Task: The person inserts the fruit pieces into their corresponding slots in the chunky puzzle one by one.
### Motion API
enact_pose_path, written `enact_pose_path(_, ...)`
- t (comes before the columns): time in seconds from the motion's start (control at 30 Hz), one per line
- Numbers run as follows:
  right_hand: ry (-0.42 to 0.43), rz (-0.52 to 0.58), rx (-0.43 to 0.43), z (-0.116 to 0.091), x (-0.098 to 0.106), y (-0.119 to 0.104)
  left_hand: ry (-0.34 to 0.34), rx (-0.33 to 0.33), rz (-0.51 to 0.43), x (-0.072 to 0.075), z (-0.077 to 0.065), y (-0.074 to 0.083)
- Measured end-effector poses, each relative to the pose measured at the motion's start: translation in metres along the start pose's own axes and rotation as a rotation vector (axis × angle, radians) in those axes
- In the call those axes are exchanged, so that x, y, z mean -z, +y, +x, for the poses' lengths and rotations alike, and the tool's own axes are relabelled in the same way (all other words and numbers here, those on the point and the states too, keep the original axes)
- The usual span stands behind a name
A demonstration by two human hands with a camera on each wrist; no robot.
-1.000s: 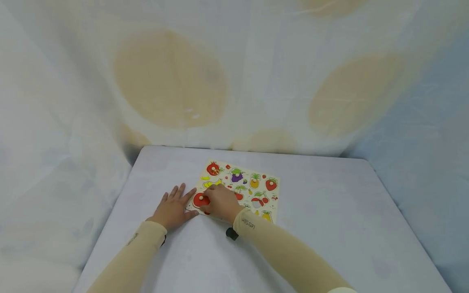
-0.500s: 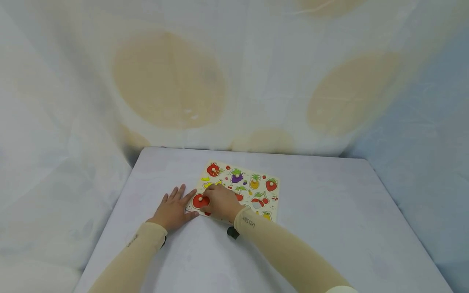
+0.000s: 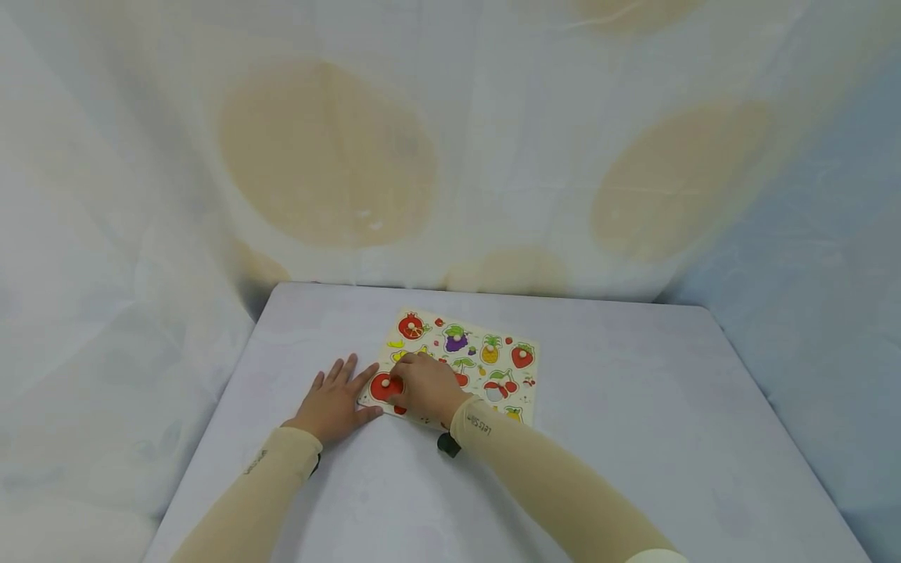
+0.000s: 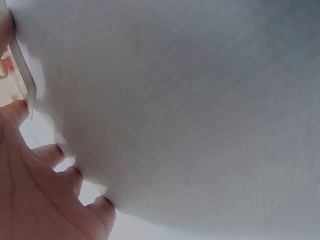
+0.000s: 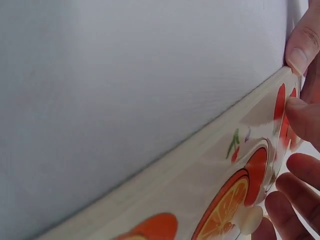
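A fruit knob puzzle board lies on the table, holding several fruit pieces with small knobs. My left hand rests flat on the table with its fingers spread, its thumb and index fingertips at the board's near left corner. My right hand is over the board, thumb and fingers curled at the right side of a round red puzzle piece whose pale knob shows. In the right wrist view the right thumb touches the red area, and the other fingers hang by an orange slice piece with a knob. My right hand hides the board's middle.
The board sits on a pale cloth-covered table. A spotted white curtain hangs behind the table's far edge, and more fabric stands at both sides. A small black object shows beneath the right wrist.
Both hands and the board stay almost in place. Only a very slight shift of the view shows.
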State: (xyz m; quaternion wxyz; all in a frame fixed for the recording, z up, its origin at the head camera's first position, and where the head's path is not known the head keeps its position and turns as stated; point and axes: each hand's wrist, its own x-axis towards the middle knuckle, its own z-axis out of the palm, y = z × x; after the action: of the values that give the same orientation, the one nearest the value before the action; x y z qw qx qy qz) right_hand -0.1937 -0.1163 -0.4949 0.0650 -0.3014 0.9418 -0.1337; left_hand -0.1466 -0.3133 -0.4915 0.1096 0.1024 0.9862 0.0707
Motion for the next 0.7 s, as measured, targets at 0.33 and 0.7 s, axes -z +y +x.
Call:
enact_pose_path(0.33, -0.046, 0.048, -0.020, -0.018, 0.029, 0.022, -0.016, 0.006, -0.006, -0.001, 0.003, -0.002)
enact_pose_path(0.7, -0.019, 0.000, -0.147, -0.116, 0.082, 0.121, -0.044, 0.026, -0.074, 0.010, 0.002, -0.005)
